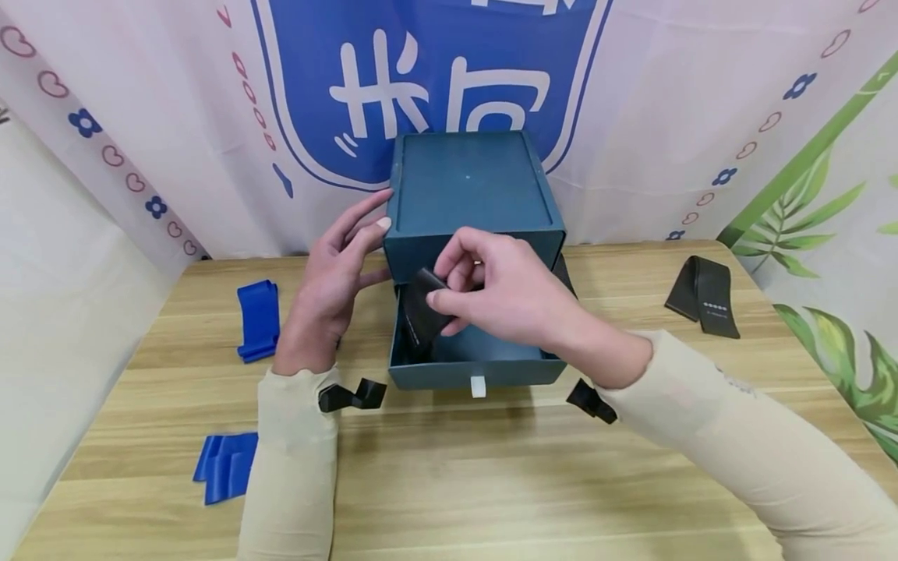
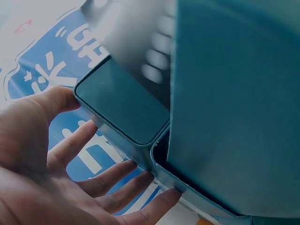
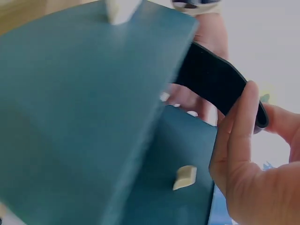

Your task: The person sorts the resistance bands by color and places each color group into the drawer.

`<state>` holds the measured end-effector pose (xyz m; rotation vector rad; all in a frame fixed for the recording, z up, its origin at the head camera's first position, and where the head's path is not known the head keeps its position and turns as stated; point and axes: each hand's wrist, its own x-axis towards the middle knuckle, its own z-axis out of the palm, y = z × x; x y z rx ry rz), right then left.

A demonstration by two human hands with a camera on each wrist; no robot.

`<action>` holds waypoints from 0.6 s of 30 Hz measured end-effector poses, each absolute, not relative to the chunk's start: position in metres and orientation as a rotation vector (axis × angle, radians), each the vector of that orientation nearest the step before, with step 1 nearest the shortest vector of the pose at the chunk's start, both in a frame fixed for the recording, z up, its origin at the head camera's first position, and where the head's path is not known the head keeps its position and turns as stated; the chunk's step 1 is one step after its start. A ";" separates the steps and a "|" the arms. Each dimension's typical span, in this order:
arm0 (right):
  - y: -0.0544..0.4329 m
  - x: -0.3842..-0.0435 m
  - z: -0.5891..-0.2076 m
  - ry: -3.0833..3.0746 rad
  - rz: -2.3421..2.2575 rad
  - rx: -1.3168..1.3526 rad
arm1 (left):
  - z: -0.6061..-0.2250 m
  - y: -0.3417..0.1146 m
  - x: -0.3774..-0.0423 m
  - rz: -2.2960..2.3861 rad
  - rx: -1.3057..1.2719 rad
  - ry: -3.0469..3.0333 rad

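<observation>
A dark teal drawer box (image 1: 466, 187) stands at the back of the table, its lower drawer (image 1: 477, 375) pulled out. My left hand (image 1: 326, 288) rests against the box's left side with spread, mostly straight fingers; the left wrist view shows the fingertips along its edge. Above the open drawer, my right hand (image 1: 501, 292) pinches a folded black elastic band (image 1: 424, 312) between thumb and fingers. The band's lower part hangs into the drawer's left side, its end hidden. In the right wrist view the black band (image 3: 208, 75) bends over at the fingertips.
Two folded blue bands (image 1: 258, 319), (image 1: 226, 467) lie on the wooden table (image 1: 435, 483) at the left. Another black band (image 1: 701, 296) lies folded at the right. A printed curtain (image 1: 645, 117) hangs behind the box. A white pull tab (image 1: 479, 386) sticks out from the drawer front.
</observation>
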<state>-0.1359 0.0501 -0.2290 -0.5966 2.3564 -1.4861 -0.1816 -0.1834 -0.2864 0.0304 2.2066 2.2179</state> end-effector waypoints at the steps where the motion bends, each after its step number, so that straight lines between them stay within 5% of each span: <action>1: 0.051 -0.136 -0.231 2.382 -1.453 -0.590 | -0.286 -0.183 -0.182 2.219 0.031 2.206; 18: 0.082 -0.144 -0.264 2.800 -1.079 -0.622 | -0.284 -0.182 -0.180 2.212 0.003 2.204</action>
